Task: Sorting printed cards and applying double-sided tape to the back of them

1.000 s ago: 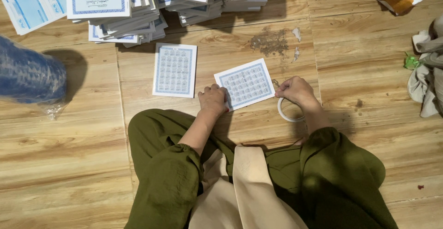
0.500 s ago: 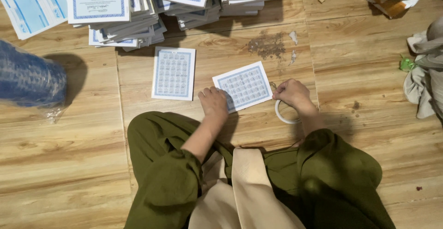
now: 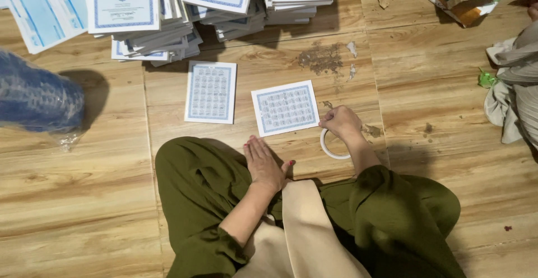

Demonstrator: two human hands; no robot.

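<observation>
On the wooden floor [image 3: 84,199], just ahead of the person's folded knees, a tilted printed sheet [image 3: 286,107] with a blue border lies flat, its right edge touching the right hand [image 3: 340,123]. That hand is curled loosely, fingers bent, resting on a white tape ring [image 3: 330,148] that lies beside the sheet's lower right corner; whether it grips the ring cannot be told. The left hand [image 3: 264,163] lies flat and open, fingers together, on the olive-green trouser knee, near the sheet's lower edge but apart from it. A second printed sheet [image 3: 210,91] lies to the left, well apart. Stacks of booklets [image 3: 168,14] crowd the far edge, and a blue bundle [image 3: 33,96] sits at the left edge, leaving bare boards between.
</observation>
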